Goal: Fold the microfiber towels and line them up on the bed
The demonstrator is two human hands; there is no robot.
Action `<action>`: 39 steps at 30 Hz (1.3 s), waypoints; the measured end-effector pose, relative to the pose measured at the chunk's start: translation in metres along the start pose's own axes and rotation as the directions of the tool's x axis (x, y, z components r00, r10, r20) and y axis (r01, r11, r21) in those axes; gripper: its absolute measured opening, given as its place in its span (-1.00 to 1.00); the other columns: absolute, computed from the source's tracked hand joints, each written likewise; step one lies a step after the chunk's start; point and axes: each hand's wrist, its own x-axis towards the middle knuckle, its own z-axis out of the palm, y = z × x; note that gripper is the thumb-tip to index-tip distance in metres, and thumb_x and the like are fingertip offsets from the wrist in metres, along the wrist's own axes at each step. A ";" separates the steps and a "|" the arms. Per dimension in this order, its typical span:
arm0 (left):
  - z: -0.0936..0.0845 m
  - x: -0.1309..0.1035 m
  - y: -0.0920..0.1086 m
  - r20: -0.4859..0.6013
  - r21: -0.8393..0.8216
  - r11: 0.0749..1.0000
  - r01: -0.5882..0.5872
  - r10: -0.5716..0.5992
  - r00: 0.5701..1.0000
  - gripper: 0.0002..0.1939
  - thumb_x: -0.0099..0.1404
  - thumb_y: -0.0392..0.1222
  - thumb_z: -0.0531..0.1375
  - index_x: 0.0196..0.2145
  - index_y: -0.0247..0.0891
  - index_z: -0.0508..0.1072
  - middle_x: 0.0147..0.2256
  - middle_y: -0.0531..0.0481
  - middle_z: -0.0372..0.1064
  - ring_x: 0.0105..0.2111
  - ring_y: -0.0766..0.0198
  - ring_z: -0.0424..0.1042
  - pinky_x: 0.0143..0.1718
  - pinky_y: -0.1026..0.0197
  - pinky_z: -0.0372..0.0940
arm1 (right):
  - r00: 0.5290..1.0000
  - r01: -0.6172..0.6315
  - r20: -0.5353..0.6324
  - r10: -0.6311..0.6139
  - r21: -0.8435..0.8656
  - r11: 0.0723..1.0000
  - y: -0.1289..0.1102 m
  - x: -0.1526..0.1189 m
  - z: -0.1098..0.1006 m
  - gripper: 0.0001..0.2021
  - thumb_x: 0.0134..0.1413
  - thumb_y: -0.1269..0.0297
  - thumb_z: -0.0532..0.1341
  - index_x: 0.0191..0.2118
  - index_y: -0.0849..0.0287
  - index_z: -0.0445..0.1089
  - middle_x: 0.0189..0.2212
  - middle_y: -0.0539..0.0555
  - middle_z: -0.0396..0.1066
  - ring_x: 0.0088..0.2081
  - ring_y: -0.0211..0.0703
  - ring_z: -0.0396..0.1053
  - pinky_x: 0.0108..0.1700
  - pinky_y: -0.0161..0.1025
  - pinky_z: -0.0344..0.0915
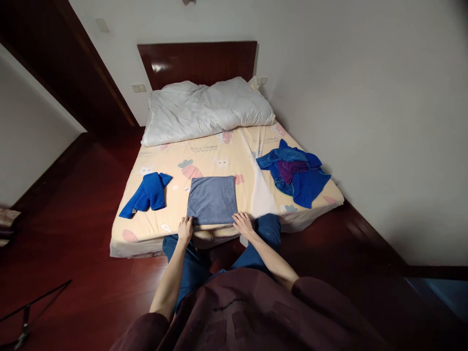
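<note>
A grey cloth (212, 200) lies flat as a near square at the front of the bed (146, 239). My left hand (185, 229) pinches its near left corner. At the near right corner, my right hand (243, 224) has its fingers on the cloth's edge, closed on it. To the left rests a blue cloth (151, 192), loosely folded with one end sticking out. A crumpled heap of blue cloths (310, 180) with a purple cloth (292, 168) on it lies to the right.
A white quilt (208, 109) is bunched near the dark wooden headboard (201, 61). The wall (365, 122) runs along the bed's right side. A thin black stand (27, 312) is on the red floor (84, 209) at the lower left.
</note>
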 end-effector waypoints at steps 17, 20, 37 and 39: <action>0.013 -0.024 -0.008 -0.063 -0.286 0.952 -0.104 0.090 0.994 -0.52 0.16 -0.41 0.10 0.02 -0.17 0.52 0.12 -0.15 0.39 0.13 -0.03 0.32 0.19 -0.05 0.27 | 0.990 -0.057 -0.116 0.078 0.177 0.982 0.034 -0.009 -0.012 -0.51 0.05 0.62 0.19 0.07 0.11 0.54 0.05 0.14 0.52 0.10 0.02 0.37 0.18 0.00 0.28; 0.014 -0.018 -0.014 -0.061 -0.381 0.921 -0.082 0.063 0.996 -0.52 0.15 -0.39 0.11 0.02 -0.22 0.54 0.10 -0.14 0.43 0.12 0.00 0.34 0.22 -0.05 0.28 | 0.989 -0.080 -0.107 0.100 0.172 0.982 0.031 -0.005 -0.010 -0.41 -0.02 0.65 0.17 0.13 0.10 0.51 0.13 0.14 0.48 0.15 0.07 0.35 0.21 0.07 0.26; 0.000 0.000 -0.009 -0.005 -0.255 0.958 -0.132 0.135 0.991 -0.34 0.09 -0.52 0.07 0.10 -0.15 0.55 0.18 -0.06 0.44 0.17 -0.04 0.29 0.18 -0.11 0.25 | 0.981 -0.131 -0.105 0.161 0.243 0.961 0.040 0.002 -0.006 -0.35 -0.14 0.68 0.10 0.07 0.10 0.57 0.08 0.10 0.55 0.07 0.01 0.42 0.19 0.02 0.35; -0.001 -0.003 -0.012 0.000 -0.245 0.959 -0.145 0.149 0.989 -0.36 0.12 -0.51 0.07 0.11 -0.15 0.54 0.11 -0.08 0.49 0.15 -0.04 0.31 0.18 -0.10 0.24 | 0.979 -0.139 -0.104 0.173 0.274 0.951 0.044 -0.002 -0.010 -0.34 -0.16 0.69 0.10 0.06 0.10 0.58 0.03 0.12 0.57 0.06 0.00 0.44 0.19 0.01 0.36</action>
